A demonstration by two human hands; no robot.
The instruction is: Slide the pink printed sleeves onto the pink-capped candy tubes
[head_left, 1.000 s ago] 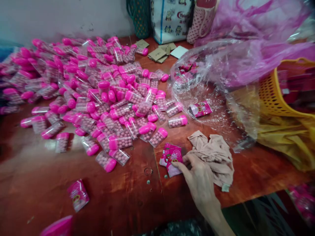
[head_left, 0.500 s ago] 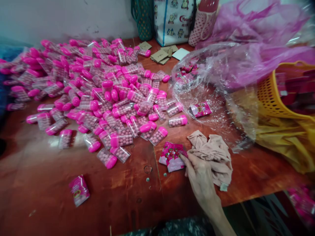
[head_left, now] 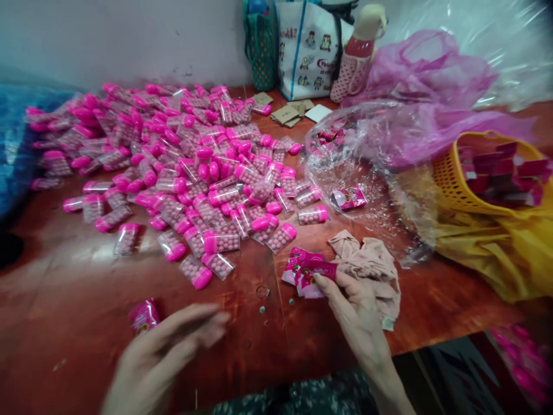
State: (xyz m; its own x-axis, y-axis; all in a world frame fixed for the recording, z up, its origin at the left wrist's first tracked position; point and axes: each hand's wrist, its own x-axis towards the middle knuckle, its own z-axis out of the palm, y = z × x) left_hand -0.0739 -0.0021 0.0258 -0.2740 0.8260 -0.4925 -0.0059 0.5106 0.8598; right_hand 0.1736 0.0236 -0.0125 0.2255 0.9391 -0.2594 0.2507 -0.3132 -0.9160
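The left hand [head_left: 166,349], blurred and loosely spread, newly enters above the table [head_left: 268,357], bringing both hands to the work, while the right hand [head_left: 356,314] pinches a pink packet [head_left: 313,278] overlapping a second packet [head_left: 295,259] beside the beige cloth [head_left: 367,260].

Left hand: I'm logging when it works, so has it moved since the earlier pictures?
Yes. Out of view earlier, the left hand has entered over the table, its fingertips now to the right of the lone pink sachet.
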